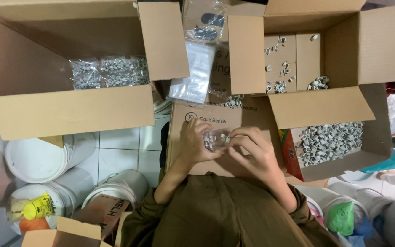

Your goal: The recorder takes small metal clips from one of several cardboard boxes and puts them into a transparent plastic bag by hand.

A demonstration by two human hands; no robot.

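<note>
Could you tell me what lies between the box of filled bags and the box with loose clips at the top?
In the head view, a stack of empty clear bags lies between the left box and the right box.

A large open brown cardboard box (69, 110) holding bagged white clips (110, 72) is seen at the left. White plastic buckets (37, 160) are stood on the white tiled floor (120, 151) below.

I'm wearing an olive-brown long-sleeved top, loose and creased, sleeves pushed up my forearms; my left hand (196, 141) and right hand (252, 148) are bare.
</note>
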